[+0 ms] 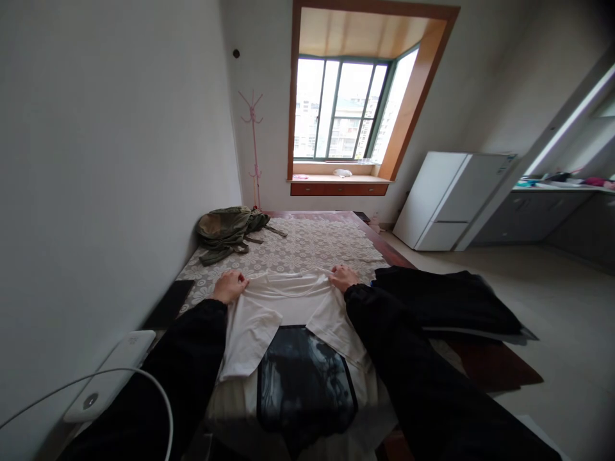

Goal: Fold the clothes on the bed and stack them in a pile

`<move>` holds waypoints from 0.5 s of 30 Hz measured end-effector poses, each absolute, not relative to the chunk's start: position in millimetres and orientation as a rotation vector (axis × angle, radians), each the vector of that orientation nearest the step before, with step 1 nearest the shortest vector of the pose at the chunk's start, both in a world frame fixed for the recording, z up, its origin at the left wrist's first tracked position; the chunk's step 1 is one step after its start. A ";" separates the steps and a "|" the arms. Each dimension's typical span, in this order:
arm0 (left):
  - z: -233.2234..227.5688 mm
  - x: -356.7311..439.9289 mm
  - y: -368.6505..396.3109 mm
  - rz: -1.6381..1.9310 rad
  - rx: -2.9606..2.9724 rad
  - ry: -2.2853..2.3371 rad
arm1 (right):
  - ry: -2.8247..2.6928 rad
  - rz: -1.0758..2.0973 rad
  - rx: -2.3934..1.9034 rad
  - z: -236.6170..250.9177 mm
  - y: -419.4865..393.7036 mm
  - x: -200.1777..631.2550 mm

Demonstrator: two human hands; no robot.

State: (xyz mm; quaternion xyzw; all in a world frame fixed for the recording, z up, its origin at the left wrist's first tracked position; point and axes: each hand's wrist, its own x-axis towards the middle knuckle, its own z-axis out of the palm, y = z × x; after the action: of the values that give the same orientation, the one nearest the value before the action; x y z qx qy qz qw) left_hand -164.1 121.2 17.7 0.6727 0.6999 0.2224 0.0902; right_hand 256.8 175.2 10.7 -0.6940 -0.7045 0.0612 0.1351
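A white T-shirt (288, 307) with a dark printed panel lay flat on the near part of the surface (312, 246), its collar toward the far side and its hem toward the person. The left hand (230, 286) was closed on the shirt's left shoulder, and the right hand (344, 278) was closed on the right shoulder; both looked to be pinching cloth, fingers curled rather than spread. Judging by how things lay, both sleeves were already turned inward over the body of the shirt, so the side folds seemed done, while the length of the shirt was not yet folded over. A dark garment (446, 301) lay just right of the shirt, hanging over the surface's right edge.

The surface carried a pale lace-patterned cloth. An olive backpack (228, 232) sat at its far left, near the wall. A white device (108, 378) with a white cable (144, 378) lay at the near left. Beyond stood a pink coat rack (253, 147), a bay window (343, 109) with a wooden frame, and a white refrigerator (451, 200) to the right.
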 end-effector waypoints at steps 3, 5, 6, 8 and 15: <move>18.7 -156.2 128.8 0.675 1.964 2.025 | -2.051 0.198 -1.967 14.7 181.8 255.3; 17.8 -156.1 129.9 0.707 1.935 1.993 | -2.048 0.222 -1.944 14.5 182.9 259.3; 17.8 -157.3 130.0 0.726 1.924 1.970 | -2.045 0.234 -1.934 14.3 183.0 262.0; 20.2 -161.5 131.4 0.760 1.914 1.909 | -2.039 0.253 -1.912 15.5 183.6 267.7; 49.9 -169.6 154.4 1.021 1.939 1.811 | -1.946 0.210 -1.870 41.9 200.5 271.8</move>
State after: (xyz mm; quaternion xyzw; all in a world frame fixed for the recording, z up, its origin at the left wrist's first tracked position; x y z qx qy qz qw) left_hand -169.6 154.4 49.9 0.6744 0.6299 0.3553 0.1487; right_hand 271.8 200.5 41.9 -0.6745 -0.7020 0.0757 0.2158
